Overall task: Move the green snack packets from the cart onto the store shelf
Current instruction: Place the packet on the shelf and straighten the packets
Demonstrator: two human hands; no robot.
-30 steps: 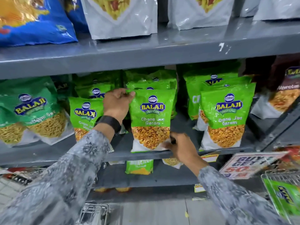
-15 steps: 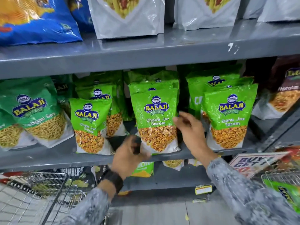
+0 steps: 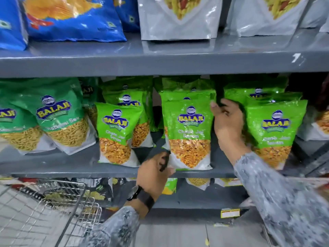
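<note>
A light green snack packet (image 3: 188, 132) stands upright at the front of the grey middle shelf (image 3: 71, 163), with more of the same kind stacked behind it. My left hand (image 3: 153, 177) pinches its bottom left corner at the shelf lip. My right hand (image 3: 227, 123) grips its upper right edge, thumb on the front and fingers tucked behind. Matching green packets stand to the left (image 3: 117, 129) and to the right (image 3: 274, 132). The wire cart (image 3: 44, 211) is at lower left; its contents are blurred.
Darker green packets (image 3: 58, 118) fill the shelf's left end. Blue bags (image 3: 71, 18) and silver pouches (image 3: 178, 18) sit on the upper shelf (image 3: 160, 65), which overhangs closely. A lower shelf holds more packets. The floor shows below.
My left hand dropped from the packet's top left to its bottom left corner. My right hand rose from its bottom right to its upper right edge. The cart came into view.
</note>
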